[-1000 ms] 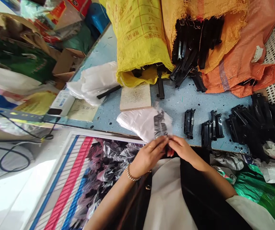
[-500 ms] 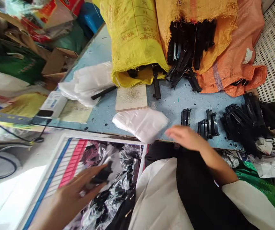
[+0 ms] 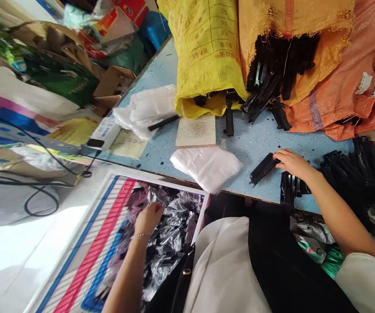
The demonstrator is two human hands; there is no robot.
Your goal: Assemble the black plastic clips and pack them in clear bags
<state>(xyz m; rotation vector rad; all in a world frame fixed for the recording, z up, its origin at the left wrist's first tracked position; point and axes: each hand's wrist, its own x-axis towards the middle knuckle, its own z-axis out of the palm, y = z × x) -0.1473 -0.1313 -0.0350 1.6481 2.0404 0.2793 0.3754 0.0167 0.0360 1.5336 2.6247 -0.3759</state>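
I have the right hand on the desk, its fingers closed over the upper right end of a black plastic part. That part lies slantwise near the front edge, its other end pointing down and left toward a stack of clear plastic bags. Just below the right hand I see a small cluster of similar black parts, and a bigger heap sits farther right.

The left hand is over a striped basket, low and to the left, above black pieces in clear wrapping. Its fingers are curled, and I cannot tell from here whether they hold anything.

Behind the bags, a wooden board rests beside the mouth of a yellow sack. Right of that, an orange-yellow sack gapes over more black parts, and a reddish-orange sack slumps next to it.
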